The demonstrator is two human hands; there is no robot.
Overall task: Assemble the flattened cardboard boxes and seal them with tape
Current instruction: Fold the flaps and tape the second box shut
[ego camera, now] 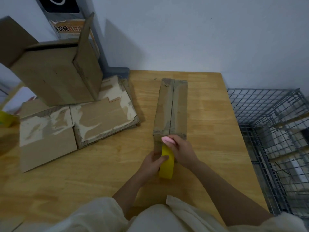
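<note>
The left hand gripped the yellow tape roll at the box's six-o'clock end. The right hand pinched there; what it held was hidden.

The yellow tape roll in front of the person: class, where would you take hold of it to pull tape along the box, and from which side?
Grip the yellow tape roll across its two flat sides, coming from the near end, fingers on one side and thumb on the other. It stands on edge against the box's near end, so the flat sides are exposed and it can roll along the seam. The left hand already holds it roughly so.
</note>
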